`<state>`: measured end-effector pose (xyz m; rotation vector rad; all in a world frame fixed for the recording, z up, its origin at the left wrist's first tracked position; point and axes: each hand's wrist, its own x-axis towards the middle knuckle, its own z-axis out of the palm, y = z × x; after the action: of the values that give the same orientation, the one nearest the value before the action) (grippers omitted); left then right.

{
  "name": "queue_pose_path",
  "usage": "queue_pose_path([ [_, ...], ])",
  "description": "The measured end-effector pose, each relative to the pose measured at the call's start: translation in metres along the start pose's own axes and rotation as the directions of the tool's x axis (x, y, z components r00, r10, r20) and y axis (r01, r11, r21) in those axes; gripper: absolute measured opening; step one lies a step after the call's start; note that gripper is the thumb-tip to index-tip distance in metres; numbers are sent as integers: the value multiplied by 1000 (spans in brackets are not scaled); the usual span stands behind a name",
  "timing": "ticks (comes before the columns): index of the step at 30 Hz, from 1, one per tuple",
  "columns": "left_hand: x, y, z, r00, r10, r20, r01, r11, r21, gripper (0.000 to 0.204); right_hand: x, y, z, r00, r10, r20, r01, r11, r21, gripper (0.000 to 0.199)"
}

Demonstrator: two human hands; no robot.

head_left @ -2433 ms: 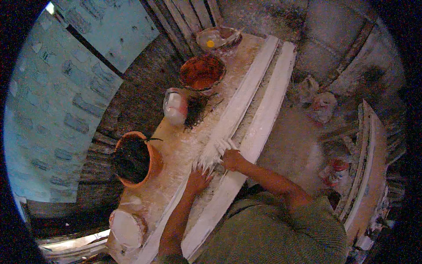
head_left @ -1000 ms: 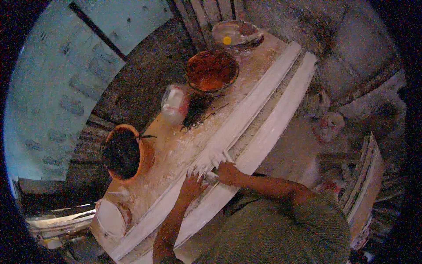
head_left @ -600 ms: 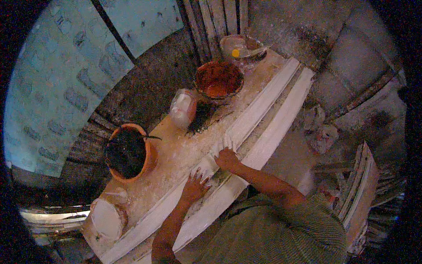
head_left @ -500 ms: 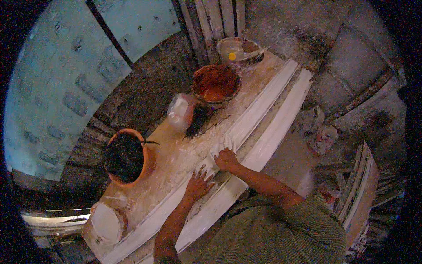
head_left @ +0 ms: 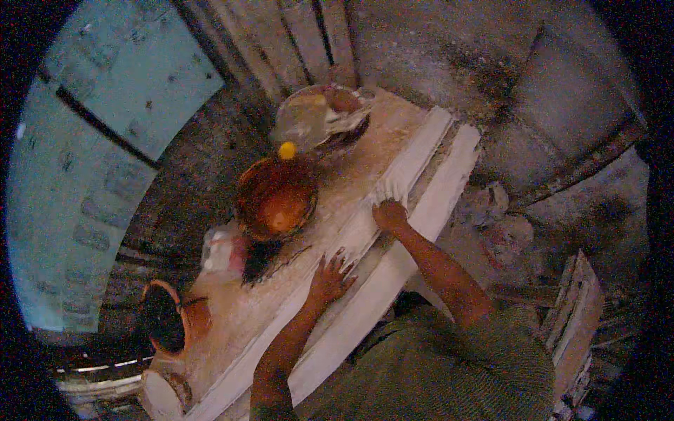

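Two long white strips lie side by side across a worn table, and their material is hard to make out. My left hand (head_left: 331, 281) rests with fingers spread over the inner white strip (head_left: 281, 319), its fingertips whitened. Farther along the same strip, my right hand (head_left: 390, 210) lies with its fingers stretched forward and coated white. No held object shows in either hand. The outer white strip (head_left: 379, 295) passes beneath my forearms, close to my body. A narrow gap separates the two strips.
Along the table's (head_left: 225, 326) far side stand a reddish-brown bowl (head_left: 277, 200), a basin (head_left: 298, 126) with a pale plastic bag, a clear container (head_left: 221, 250) and an orange clay pot (head_left: 184, 330) with dark contents. A white round piece (head_left: 163, 393) lies lower left. Boards (head_left: 572, 330) lean at right.
The view has shifted, so the bowls and pot appear farther left and lower. My right hand has slid toward the strip's far end; my left hand has also moved slightly that way.
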<state>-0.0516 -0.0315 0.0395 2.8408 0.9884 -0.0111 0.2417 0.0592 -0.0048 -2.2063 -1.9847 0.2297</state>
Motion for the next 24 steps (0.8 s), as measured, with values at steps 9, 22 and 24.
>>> queue_pose_path([
  [9, 63, 5, 8, 984, -96, 148, 106, 993, -59, 59, 9, 56, -24, 983, 58, 174, -80, 990, 120, 48],
  [22, 109, -17, 19, 998, -27, 53, 28, 999, -17, 56, 82, 35, -44, 952, -80, 296, 58, 995, 84, 61],
  [24, 141, 7, 13, 998, -30, 52, 31, 1000, -3, 55, 106, 82, -48, 953, 29, 301, -15, 999, -47, 62],
])
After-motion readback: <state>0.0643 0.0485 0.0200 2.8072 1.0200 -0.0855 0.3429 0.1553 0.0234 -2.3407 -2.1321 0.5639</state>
